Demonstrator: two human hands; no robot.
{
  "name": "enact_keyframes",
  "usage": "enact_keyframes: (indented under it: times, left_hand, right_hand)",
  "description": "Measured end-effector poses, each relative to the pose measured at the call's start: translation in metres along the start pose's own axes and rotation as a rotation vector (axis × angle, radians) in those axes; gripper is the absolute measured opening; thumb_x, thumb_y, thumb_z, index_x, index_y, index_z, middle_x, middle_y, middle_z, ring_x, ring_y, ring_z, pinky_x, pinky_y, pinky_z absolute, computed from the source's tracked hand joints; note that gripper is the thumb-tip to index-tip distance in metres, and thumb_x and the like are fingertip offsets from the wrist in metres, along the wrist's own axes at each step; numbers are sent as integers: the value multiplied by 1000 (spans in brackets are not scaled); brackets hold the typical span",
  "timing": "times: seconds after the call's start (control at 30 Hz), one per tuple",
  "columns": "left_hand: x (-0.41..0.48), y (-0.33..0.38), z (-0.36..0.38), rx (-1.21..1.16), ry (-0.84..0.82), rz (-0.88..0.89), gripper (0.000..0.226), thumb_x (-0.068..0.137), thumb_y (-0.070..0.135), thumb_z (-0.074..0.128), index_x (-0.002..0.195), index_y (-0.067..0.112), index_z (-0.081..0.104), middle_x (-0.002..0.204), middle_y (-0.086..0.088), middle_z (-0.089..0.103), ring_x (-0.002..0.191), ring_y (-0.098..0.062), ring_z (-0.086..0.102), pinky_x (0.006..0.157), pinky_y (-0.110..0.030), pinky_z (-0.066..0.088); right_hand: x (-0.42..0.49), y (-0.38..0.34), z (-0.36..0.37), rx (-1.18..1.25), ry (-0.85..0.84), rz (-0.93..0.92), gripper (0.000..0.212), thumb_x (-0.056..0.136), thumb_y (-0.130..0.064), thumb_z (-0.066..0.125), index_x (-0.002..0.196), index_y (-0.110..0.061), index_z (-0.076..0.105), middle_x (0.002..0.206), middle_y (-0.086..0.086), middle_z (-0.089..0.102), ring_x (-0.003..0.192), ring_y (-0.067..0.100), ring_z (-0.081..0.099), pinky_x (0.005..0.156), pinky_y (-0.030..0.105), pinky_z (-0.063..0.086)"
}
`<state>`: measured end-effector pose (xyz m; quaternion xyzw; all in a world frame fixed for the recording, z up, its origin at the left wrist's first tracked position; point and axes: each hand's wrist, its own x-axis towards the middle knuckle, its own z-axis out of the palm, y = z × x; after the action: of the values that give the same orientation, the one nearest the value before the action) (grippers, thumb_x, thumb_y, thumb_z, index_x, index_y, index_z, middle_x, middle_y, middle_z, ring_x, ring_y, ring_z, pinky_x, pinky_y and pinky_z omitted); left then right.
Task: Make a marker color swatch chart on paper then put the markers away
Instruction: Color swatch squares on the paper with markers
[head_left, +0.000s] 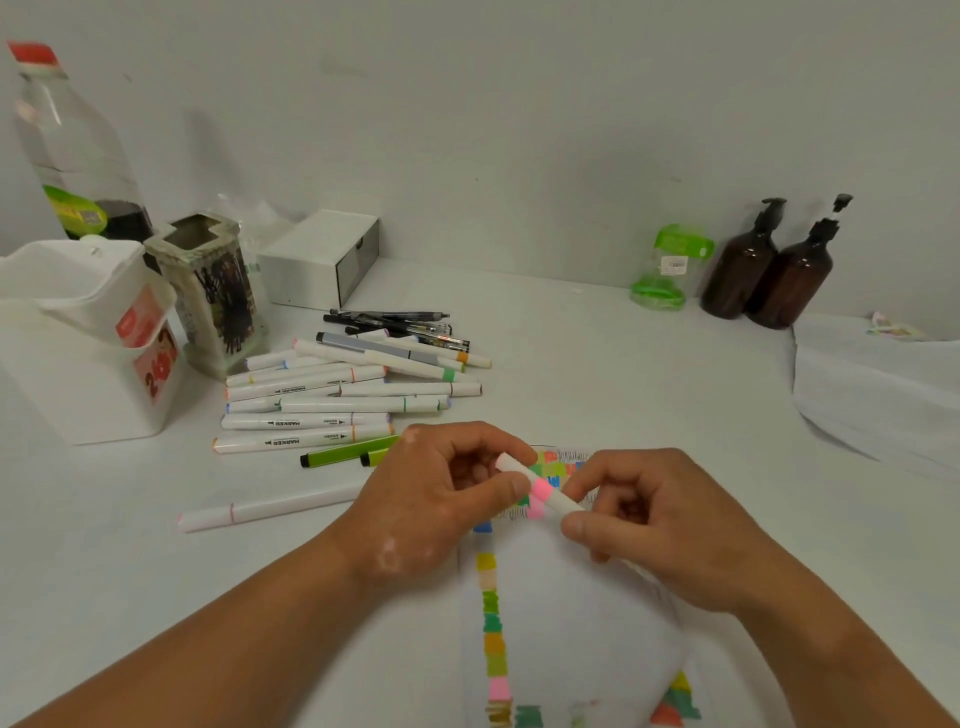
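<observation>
Both hands are on one white marker (540, 488) with a pink band. The left hand (441, 499) pinches the end that points up and left between thumb and fingers. The right hand (660, 525) pinches the other end with its thumb and curled fingers. The marker sits tilted in the air, right over the top of the paper (571, 597).

The paper lies between the forearms. It has one column of colour swatches (491, 623) running down its left side, plus a cluster of swatches under the marker and a few more by the bottom edge.

Just left of the left hand there's one loose marker (270, 509) on its own, and two green pens (353, 452) side by side. Behind those is the pile of markers (332, 400). I count roughly ten white ones, but they overlap so I can't be exact. A few black pens (400, 325) lie at the back of it.

Far left: one white bin (78, 364), one open carton (208, 291), one clear bottle (67, 145) and one white box (322, 257). Against the back wall on the right are one green jar (670, 270) and two brown pump bottles (769, 275) touching each other. Loose sheets (878, 395) sit at the right edge.

The table (623, 374) is bare between the pile and the sheets, so that's the open room.
</observation>
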<state>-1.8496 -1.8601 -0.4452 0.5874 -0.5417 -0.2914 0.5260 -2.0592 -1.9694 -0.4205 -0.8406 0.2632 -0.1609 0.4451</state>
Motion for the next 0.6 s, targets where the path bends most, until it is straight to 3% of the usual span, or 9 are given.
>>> enact_keyframes:
  times: [0.07, 0.13, 0.2, 0.27, 0.43, 0.6]
  left_hand:
    - [1, -1, 2, -3, -7, 7, 24, 83, 25, 79, 102, 39, 74, 80, -3, 66, 76, -31, 64, 70, -45, 58]
    - [1, -4, 1, -26, 3, 12, 30, 83, 23, 80, 107, 40, 71, 84, 1, 70, 78, -26, 67, 73, -40, 60]
    - [2, -8, 0, 11, 20, 8, 24, 84, 25, 79, 102, 40, 71, 83, 3, 71, 76, -20, 69, 73, -35, 61]
    - [2, -11, 0, 64, 27, -5, 13, 85, 28, 77, 91, 39, 73, 79, 4, 71, 75, -16, 69, 67, -27, 59]
    - [-1, -7, 1, 115, 21, 19, 9, 84, 27, 77, 81, 35, 74, 71, 8, 69, 63, -4, 64, 58, -11, 48]
    - [-7, 2, -17, 200, 62, 80, 9, 85, 24, 76, 79, 31, 74, 72, 8, 71, 64, -8, 63, 59, -13, 48]
  right_hand:
    - [2, -1, 4, -83, 49, -22, 20, 70, -51, 74, 82, -35, 74, 61, -8, 69, 51, 3, 51, 53, 17, 40]
    - [5, 7, -8, -127, 224, -10, 14, 73, -43, 82, 75, -32, 75, 58, -15, 63, 48, 1, 45, 51, 13, 35]
    - [6, 25, -32, -230, 501, 129, 14, 77, -37, 83, 70, -30, 74, 56, -15, 62, 48, 3, 50, 50, 15, 35]
    - [5, 45, -49, -360, 667, 331, 14, 81, -42, 78, 74, -30, 75, 57, -13, 64, 55, 4, 58, 53, 22, 39]
    - [12, 74, -43, -540, 728, 498, 18, 83, -54, 70, 83, -36, 72, 74, -21, 62, 74, 13, 61, 65, 31, 50]
    - [12, 79, -42, -550, 768, 511, 38, 83, -71, 60, 89, -35, 71, 89, -11, 69, 88, 20, 64, 76, 34, 52]
